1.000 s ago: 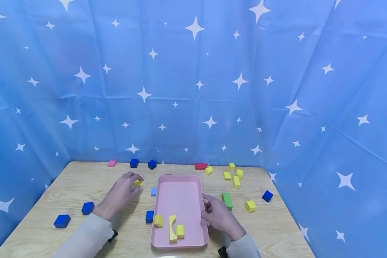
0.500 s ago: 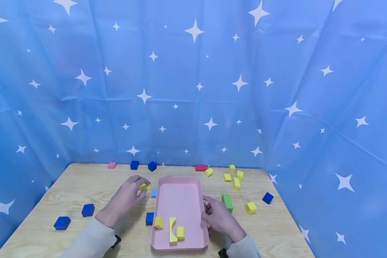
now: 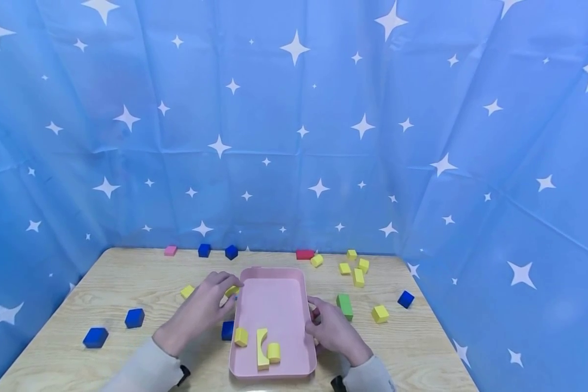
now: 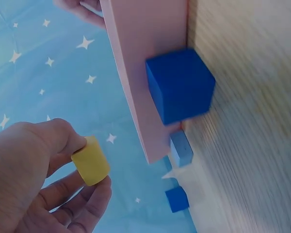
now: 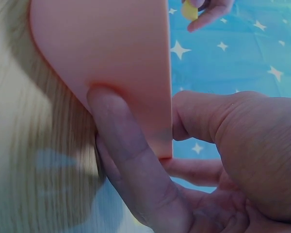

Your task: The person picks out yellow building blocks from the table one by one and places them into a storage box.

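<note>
My left hand (image 3: 203, 307) pinches a yellow cylinder block (image 4: 91, 161) between thumb and fingertips, raised by the left rim of a pink tray (image 3: 273, 299). On the tray's right side my right hand (image 3: 337, 331) grips the wall, thumb at the rim and fingers against the outside (image 5: 136, 160). Inside the tray, toward its near end, lie a yellow cube-like block (image 3: 241, 337), a yellow arch block (image 3: 262, 351) and a yellow cylinder (image 3: 273, 353). A dark blue cube (image 4: 182, 87) sits against the tray's left wall, with a light blue block (image 4: 181, 148) farther along.
Two blue blocks (image 3: 134, 318) lie at the left, and a yellow block (image 3: 187, 291) behind the left hand. Pink, blue and red (image 3: 305, 254) blocks line the back edge. Right of the tray are several yellow blocks (image 3: 359, 277), a green block (image 3: 344, 306) and a blue cube (image 3: 405, 299).
My left hand has moved right with the yellow cylinder block, up to the tray's left rim, uncovering another yellow block on the table. The right hand stays on the tray.
</note>
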Demonstrator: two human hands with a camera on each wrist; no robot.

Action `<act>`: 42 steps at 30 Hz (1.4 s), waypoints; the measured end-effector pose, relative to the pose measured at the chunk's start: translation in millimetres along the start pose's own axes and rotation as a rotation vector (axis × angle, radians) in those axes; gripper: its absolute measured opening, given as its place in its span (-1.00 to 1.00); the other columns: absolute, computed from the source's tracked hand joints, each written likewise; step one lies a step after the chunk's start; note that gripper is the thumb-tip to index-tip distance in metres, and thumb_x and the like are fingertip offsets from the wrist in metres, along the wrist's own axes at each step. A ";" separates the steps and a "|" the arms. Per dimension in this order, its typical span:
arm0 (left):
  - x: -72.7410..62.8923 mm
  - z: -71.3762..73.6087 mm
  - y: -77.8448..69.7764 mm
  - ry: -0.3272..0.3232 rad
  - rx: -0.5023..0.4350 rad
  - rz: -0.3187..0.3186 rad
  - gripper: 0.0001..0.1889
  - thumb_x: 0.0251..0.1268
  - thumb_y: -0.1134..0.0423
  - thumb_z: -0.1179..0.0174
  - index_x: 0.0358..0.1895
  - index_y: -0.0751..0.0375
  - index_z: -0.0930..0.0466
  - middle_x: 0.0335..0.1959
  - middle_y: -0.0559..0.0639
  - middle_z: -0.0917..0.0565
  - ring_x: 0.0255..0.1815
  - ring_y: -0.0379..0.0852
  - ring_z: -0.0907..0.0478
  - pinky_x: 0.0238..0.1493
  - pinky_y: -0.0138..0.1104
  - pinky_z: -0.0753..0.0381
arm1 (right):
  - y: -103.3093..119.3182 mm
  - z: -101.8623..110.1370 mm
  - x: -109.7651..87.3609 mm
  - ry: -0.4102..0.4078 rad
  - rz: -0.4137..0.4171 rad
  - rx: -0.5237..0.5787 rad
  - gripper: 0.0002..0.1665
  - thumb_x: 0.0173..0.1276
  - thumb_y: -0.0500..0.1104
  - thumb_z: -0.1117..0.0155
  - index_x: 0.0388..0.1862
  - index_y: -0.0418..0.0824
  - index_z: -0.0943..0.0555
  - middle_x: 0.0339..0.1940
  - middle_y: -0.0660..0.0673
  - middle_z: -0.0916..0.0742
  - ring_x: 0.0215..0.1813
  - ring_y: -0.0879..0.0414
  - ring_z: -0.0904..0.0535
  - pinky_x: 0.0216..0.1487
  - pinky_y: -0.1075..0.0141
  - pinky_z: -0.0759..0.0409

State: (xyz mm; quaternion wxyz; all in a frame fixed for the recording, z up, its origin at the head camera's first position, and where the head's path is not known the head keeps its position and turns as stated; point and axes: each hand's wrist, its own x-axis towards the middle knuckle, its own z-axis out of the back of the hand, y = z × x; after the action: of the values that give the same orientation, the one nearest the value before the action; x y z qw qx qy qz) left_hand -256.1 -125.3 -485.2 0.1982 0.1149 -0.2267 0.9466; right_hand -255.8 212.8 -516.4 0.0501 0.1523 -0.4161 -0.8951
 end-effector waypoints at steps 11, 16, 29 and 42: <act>-5.7 -8.5 -20.8 0.048 0.004 -0.078 -0.72 0.58 0.28 -0.52 0.25 0.04 -0.87 0.26 -0.04 -0.84 0.13 -0.16 -0.67 0.12 -0.21 -0.94 | 2.6 1.5 -3.6 0.007 0.009 0.019 -0.07 0.58 -0.34 -0.41 0.87 -0.25 -0.37 0.03 -0.20 -0.80 -0.19 0.03 -0.79 -0.41 0.16 -0.92; -8.2 -11.1 -23.9 0.081 -0.008 -0.123 -0.71 0.55 0.31 -0.53 0.24 0.07 -0.87 0.21 -0.07 -0.80 0.06 -0.19 -0.61 0.00 -0.32 -0.89 | 2.3 2.1 -2.3 0.007 0.034 0.013 -0.08 0.57 -0.36 -0.41 0.86 -0.28 -0.37 0.01 -0.20 -0.80 -0.17 0.04 -0.78 -0.42 0.17 -0.92; -13.4 -27.3 -28.6 0.085 -0.002 -0.238 -0.76 0.55 0.27 -0.58 0.17 0.10 -0.88 0.11 -0.06 -0.77 0.00 -0.20 -0.63 -0.05 -0.38 -0.87 | 3.0 2.1 -2.0 0.014 0.025 -0.001 -0.07 0.55 -0.35 -0.43 0.85 -0.27 -0.39 0.00 -0.18 -0.80 -0.17 0.04 -0.77 -0.40 0.19 -0.91; -8.4 -34.8 -32.1 0.168 -0.019 -0.200 -0.80 0.63 0.17 -0.53 0.17 0.07 -0.88 0.11 -0.06 -0.77 -0.05 -0.24 -0.58 -0.14 -0.44 -0.79 | 3.9 2.4 -2.0 0.023 0.022 0.016 -0.06 0.54 -0.35 -0.42 0.86 -0.27 -0.38 -0.02 -0.18 -0.79 -0.22 0.04 -0.79 -0.43 0.15 -0.91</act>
State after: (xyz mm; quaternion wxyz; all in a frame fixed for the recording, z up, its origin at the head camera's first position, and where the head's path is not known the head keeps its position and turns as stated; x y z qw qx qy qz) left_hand -239.3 -85.2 -505.8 0.3111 0.0554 -0.2059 0.9262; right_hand -254.7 212.5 -511.4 0.0634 0.1583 -0.4244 -0.8893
